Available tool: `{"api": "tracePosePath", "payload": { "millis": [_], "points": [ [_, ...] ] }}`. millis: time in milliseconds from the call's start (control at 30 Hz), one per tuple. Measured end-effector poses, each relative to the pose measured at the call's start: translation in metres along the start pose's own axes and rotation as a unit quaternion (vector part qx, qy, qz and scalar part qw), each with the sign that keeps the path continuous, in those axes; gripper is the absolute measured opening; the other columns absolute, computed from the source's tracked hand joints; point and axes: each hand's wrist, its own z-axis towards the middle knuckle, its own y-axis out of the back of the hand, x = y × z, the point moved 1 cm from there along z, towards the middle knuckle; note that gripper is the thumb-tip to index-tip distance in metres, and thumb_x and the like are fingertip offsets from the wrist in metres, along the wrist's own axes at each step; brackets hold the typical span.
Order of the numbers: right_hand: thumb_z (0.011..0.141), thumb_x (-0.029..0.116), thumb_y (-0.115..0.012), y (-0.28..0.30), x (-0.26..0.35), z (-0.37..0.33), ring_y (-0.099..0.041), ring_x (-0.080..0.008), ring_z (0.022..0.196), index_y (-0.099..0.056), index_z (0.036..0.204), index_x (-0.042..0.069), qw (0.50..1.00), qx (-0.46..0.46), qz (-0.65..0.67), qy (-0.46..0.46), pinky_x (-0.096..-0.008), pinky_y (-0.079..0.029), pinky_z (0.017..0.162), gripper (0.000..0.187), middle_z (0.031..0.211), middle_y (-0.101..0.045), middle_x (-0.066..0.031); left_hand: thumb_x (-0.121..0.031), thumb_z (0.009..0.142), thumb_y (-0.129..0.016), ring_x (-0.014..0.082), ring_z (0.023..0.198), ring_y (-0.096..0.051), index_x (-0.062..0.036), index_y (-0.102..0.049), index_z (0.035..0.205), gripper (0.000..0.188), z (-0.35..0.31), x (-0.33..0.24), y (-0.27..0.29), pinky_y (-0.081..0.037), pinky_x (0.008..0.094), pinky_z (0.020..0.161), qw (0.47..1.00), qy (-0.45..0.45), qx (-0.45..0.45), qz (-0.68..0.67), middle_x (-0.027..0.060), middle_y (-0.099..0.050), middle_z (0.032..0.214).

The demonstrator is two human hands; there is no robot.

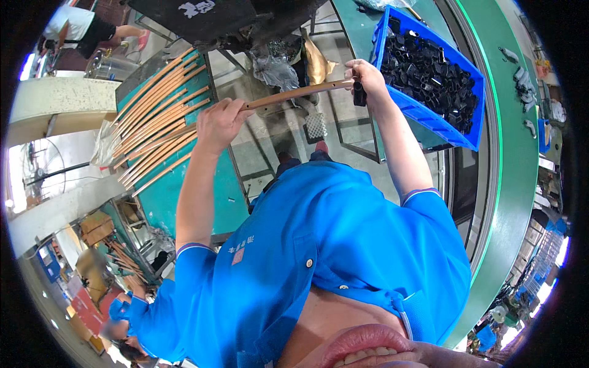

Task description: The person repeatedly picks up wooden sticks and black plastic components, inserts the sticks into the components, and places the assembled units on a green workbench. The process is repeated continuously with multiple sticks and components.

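Observation:
A long wood-coloured rod with small dark holes along it spans the space in front of me. My left hand is closed around it, and the rod seems to run on past that hand toward the left table. At the rod's right end, my right hand has its fingers closed on a small black plastic fitting. That fitting touches the rod's end; whether it sits over the end or beside it I cannot tell. Several similar rods lie side by side to the left of my left hand.
Right of my right hand, a blue crate holds many black plastic fittings. The rods rest on a green-topped table. Ahead hangs a dark machine or panel, near clear plastic bags. A green bench edge curves along the right. Other people are at the far left.

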Motion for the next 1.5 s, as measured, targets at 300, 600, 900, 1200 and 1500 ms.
{"api": "tracePosePath", "payload": {
  "millis": [300,600,900,1200,1500],
  "points": [
    [0.093,0.014,-0.048,-0.017,0.041,-0.022,-0.066,-0.0337,0.066,-0.061,0.095,0.005,0.839,-0.079,-0.429,0.324,-0.0439,-0.05,0.061,0.016,0.066,-0.063,-0.0181,-0.035,0.083,-0.07,0.0261,0.066,-0.063,-0.0127,-0.062,0.083,0.023,0.01,-0.023,-0.002,-0.05,0.0387,0.052,1.0,-0.013,0.023,0.01,0.0036,-0.059,0.07],
    [0.094,0.018,-0.049,0.002,0.028,-0.003,-0.065,-0.044,0.084,-0.063,0.102,0.005,0.833,-0.125,-0.448,0.301,-0.0489,-0.051,0.073,0.021,0.087,-0.066,-0.0259,-0.028,0.074,-0.076,0.0235,0.061,-0.059,-0.0114,-0.058,0.079,0.025,0.009,-0.052,-0.009,-0.047,0.0372,0.05,0.998,-0.03,-0.041,0.041,0.0044,-0.052,0.067],
    [0.095,0.017,-0.047,0.009,0.042,0.015,-0.068,-0.0372,0.079,-0.065,0.105,0.007,0.814,-0.155,-0.461,0.317,-0.0452,-0.052,0.072,0.022,0.085,-0.068,-0.0194,-0.027,0.076,-0.074,0.0202,0.063,-0.059,-0.0097,-0.059,0.084,0.024,0.011,-0.071,-0.013,-0.046,0.0336,0.051,0.989,-0.032,-0.103,0.097,0.0038,-0.053,0.069],
    [0.094,0.02,-0.046,-0.001,0.051,0.01,-0.067,-0.0393,0.084,-0.066,0.105,0.008,0.791,-0.092,-0.538,0.275,-0.047,-0.051,0.076,0.026,0.087,-0.069,-0.0207,-0.03,0.079,-0.073,0.0239,0.062,-0.062,-0.0101,-0.059,0.08,0.025,0.002,-0.072,-0.01,-0.049,0.0364,0.05,0.999,0.035,-0.034,0.026,0.0046,-0.055,0.069],
    [0.092,0.015,-0.051,-0.017,0.012,0.008,-0.067,-0.0205,0.079,-0.063,0.107,0.004,0.844,0.084,-0.518,0.116,-0.036,-0.052,0.068,0.022,0.084,-0.067,-0.0138,-0.037,0.084,-0.068,0.0274,0.068,-0.065,-0.0109,-0.06,0.077,0.028,-0.023,-0.034,-0.015,-0.052,0.0408,0.054,0.998,0.047,0.05,-0.011,0.0047,-0.06,0.071]
  ]
}}
